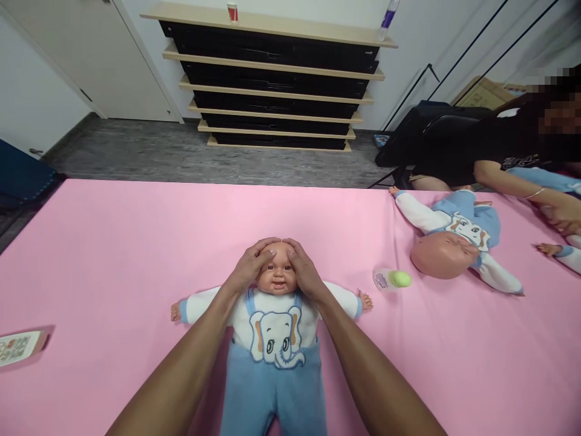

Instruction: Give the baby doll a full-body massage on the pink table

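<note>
A baby doll (276, 321) in a white top with an elephant picture and blue trousers lies face up on the pink-covered table (113, 242), arms stretched out sideways. My left hand (255, 261) is cupped round one side of its head, the thumb across the forehead near the eye. On the opposite side my right hand (303, 266) curves round the head the same way. The fingertips of both hands come close together at the crown. Between my palms the doll's face stays visible, while my forearms cover parts of its sleeves.
Right of the doll lies a clear bottle with a green cap (400, 278). Beyond it is a second baby doll (447, 254). A person (490, 145) sits at the right edge, hands near another doll. A white box (22, 348) lies at the left; black-and-wood shelves (272, 72) stand behind.
</note>
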`<state>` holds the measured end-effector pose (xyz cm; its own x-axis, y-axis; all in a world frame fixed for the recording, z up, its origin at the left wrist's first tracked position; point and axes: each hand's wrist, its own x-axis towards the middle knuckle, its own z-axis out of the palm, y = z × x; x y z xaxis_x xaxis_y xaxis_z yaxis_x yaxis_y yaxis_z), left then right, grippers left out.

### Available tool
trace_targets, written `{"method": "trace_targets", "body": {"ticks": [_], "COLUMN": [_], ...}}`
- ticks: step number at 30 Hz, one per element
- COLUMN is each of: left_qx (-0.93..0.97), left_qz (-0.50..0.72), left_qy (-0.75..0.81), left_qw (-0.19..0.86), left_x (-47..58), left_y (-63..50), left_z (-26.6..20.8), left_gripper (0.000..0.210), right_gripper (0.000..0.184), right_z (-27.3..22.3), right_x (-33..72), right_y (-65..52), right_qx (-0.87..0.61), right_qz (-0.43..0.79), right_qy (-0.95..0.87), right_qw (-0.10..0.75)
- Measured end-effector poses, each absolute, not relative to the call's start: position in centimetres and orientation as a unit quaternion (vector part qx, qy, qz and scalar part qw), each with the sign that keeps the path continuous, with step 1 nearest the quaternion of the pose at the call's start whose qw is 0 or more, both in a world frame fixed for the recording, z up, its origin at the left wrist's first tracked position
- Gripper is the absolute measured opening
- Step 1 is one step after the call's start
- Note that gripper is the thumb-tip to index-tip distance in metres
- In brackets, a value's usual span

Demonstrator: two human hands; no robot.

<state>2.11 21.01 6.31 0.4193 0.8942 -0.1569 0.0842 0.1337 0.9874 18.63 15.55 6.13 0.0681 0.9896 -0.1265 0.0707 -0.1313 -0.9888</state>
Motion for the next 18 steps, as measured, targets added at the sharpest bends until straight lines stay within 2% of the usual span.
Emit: {"method": "trace_targets", "body": {"ticks": [5,9,13,16,18], "left_qx": [0.570,0.547,0.557,0.575,0.583], "left_qz": [0.347,0.352,0.335,0.342,0.352], "left_qy": [0.438,0.420,0.398,0.382,0.387], "left_qw": [0.602,0.633,0.647,0.638,0.622], "left_x": [2.5,2.3,1.6,1.5,1.7], "left_y": [20.9,20.8,20.5,20.4,20.3], "left_z": [6.4,6.1,6.2,6.2,6.0], "left_gripper": [0.042,0.044,0.058,0.058,0.053], "right_gripper": [0.044,0.047,0.051,0.066,0.066], "right_z": [5.7,5.7,5.7,5.2,4.6], "right_x": [18.6,18.5,18.4,18.7,19.0], "right_y": [15.7,15.7,15.1,14.9,15.0], "right_qx": [-0.557,-0.545,-0.517,-0.538,-0.556], "right_qz": [0.484,0.499,0.541,0.533,0.515], "right_qy": [-0.477,-0.473,-0.448,-0.475,-0.486], "right_qw": [0.477,0.480,0.489,0.447,0.435]}}
